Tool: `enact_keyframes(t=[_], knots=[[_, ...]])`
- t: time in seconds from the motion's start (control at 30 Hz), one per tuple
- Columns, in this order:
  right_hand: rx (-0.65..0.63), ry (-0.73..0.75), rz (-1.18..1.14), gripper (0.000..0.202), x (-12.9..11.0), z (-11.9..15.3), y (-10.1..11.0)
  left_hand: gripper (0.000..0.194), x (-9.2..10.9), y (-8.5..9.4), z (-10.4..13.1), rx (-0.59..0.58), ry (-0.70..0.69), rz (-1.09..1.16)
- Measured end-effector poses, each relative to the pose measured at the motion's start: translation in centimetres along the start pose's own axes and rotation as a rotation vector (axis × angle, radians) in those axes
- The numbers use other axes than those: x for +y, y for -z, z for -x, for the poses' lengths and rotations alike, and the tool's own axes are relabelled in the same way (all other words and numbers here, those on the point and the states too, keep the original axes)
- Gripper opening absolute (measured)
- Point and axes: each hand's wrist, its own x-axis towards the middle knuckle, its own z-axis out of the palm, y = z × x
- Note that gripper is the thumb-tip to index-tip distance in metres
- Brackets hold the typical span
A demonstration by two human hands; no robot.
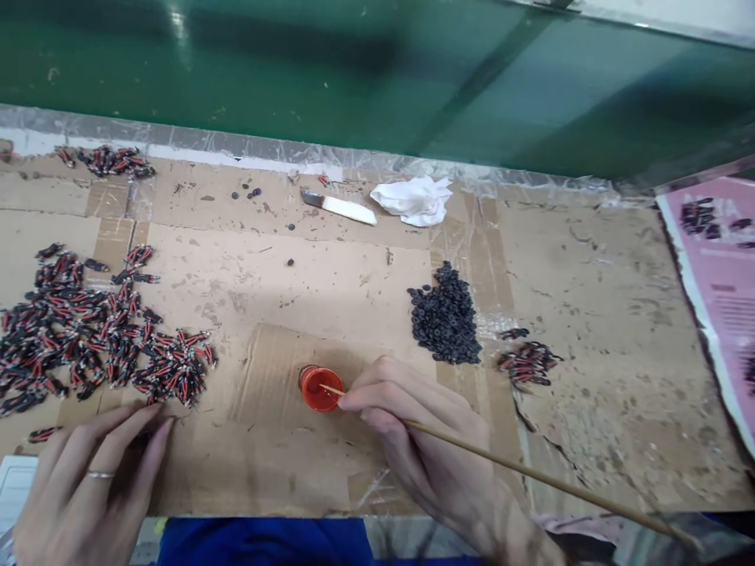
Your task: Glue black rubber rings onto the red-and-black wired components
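Note:
My right hand is closed around a long thin wooden stick, holding it like a pen. The stick's tip dips into a small round cup with red inside, which stands on a piece of cardboard. My left hand, with a ring on one finger, rests at the near edge of a big pile of small black parts with red wires. Its fingers are bent and thumb and forefinger come together; something dark shows under them, but I cannot make out what it is.
A heap of small black discs lies right of the cup. Beyond are a knife and a crumpled white cloth. Smaller groups of wired parts sit at right and far left. A green wall closes the back.

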Motion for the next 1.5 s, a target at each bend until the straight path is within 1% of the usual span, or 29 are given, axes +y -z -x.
enact_keyframes(t=[0.07, 0.13, 0.27, 0.37, 0.47, 0.6, 0.7, 0.8, 0.87, 0.97, 1.07, 1.17, 1.23, 1.37, 1.5], knots=[[-0.026, -0.011, 0.002, 0.021, 0.3, 0.2, -0.1, 0.038, -0.3, 0.1, 0.1, -0.059, 0.065, -0.05], [-0.024, -0.018, -0.011, 0.019, 0.4, 0.4, -0.2, 0.035, -0.4, 0.2, 0.0, -0.086, 0.089, -0.082], [-0.002, -0.017, -0.032, 0.021, 0.2, 0.2, -0.3, 0.03, 0.3, 0.5, -0.3, -0.051, 0.147, -0.094], [0.005, -0.004, -0.044, 0.022, 0.0, 0.0, -0.3, 0.033, 1.3, 0.4, -0.9, -0.043, 0.184, -0.177], [0.0, 0.018, -0.05, 0.022, -0.1, -0.1, -0.3, 0.036, 2.1, 0.0, -1.7, -0.037, 0.184, -0.253], [0.031, 0.033, -0.037, 0.022, -0.1, -0.1, -0.1, 0.038, 2.8, -0.7, -2.3, 0.024, 0.191, -0.228], [0.038, 0.034, -0.044, 0.022, -0.1, -0.1, 0.0, 0.04, 3.1, -1.0, -2.7, 0.004, 0.198, -0.247], [0.012, 0.026, -0.042, 0.021, 0.0, 0.0, 0.0, 0.039, 3.2, -1.2, -2.9, 0.005, 0.158, -0.238], [0.003, 0.019, -0.045, 0.021, 0.1, 0.1, 0.0, 0.034, 3.1, -1.2, -2.9, 0.011, 0.115, -0.186], [0.016, 0.01, -0.063, 0.02, 0.2, 0.3, 0.0, 0.026, 3.1, -1.1, -2.8, -0.013, 0.06, -0.097], [0.019, -0.026, -0.151, 0.02, 0.2, 0.5, 0.1, 0.022, 3.1, -0.9, -2.7, -0.035, 0.016, -0.043], [0.025, -0.054, -0.249, 0.022, 0.4, 0.5, 0.1, 0.026, 2.9, -0.9, -2.6, -0.06, 0.005, -0.037], [0.066, -0.075, -0.291, 0.027, 0.6, 0.6, 0.2, 0.03, 2.7, -0.9, -2.7, -0.054, 0.02, -0.073], [0.219, -0.152, -0.336, 0.041, 0.9, 0.9, 0.3, 0.036, 2.7, -1.1, -3.1, -0.078, 0.045, -0.129], [0.327, -0.192, -0.407, 0.042, 1.2, 1.4, 0.4, 0.032, 2.7, -1.3, -3.1, -0.069, 0.029, -0.074]])
